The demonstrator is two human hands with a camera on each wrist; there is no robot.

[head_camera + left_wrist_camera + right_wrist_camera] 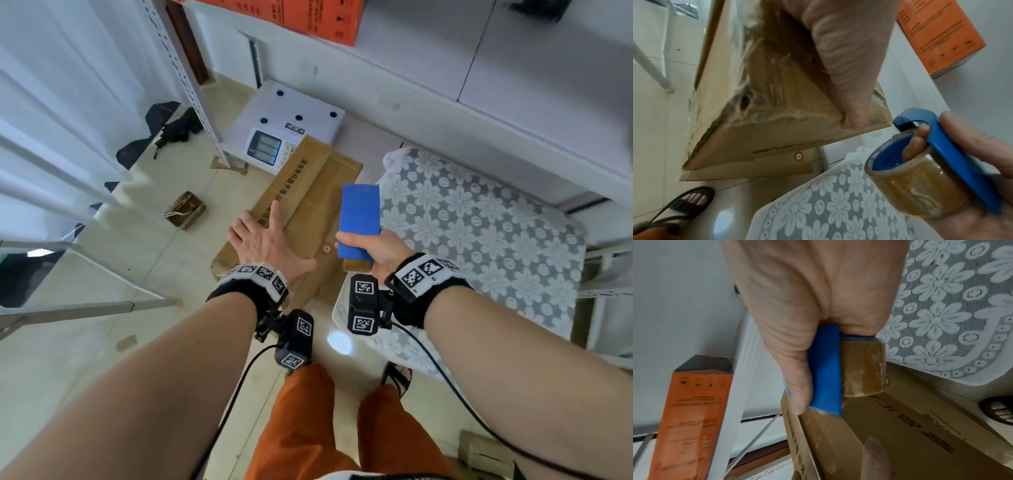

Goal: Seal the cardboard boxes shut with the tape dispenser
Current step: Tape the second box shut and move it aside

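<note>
On the pale tiled floor [144, 240], between a white metal shelving rack [191, 82] and a surface draped in a grey-and-white floral lace cloth [479, 233], a long cardboard box [318, 178] lies with printed characters running along its top. Its far end rests against a white electronic scale [274, 126] that sits on the floor by the wall. An orange carton [308, 17] shows higher up near the wall, and a small crumpled brown package [185, 209] lies on the floor to the left of the box, well apart from it. At the box's near end the left hand [260, 240] lies flat on the top flap, fingers straight and spread; the left wrist view shows its thumb [849, 97] pressing over the flap's edge beside crinkled clear tape on the corner. Just to the right, the right hand [380, 253] grips a blue tape dispenser [359, 219], held just above the box's top surface, its blade end pointing away from the person. Fingers are hooked through the core of the brown tape roll [916, 183], and the thumb lies along the blue back plate. Below, orange trousers [325, 428] and a black sandal [397, 377] show.
</note>
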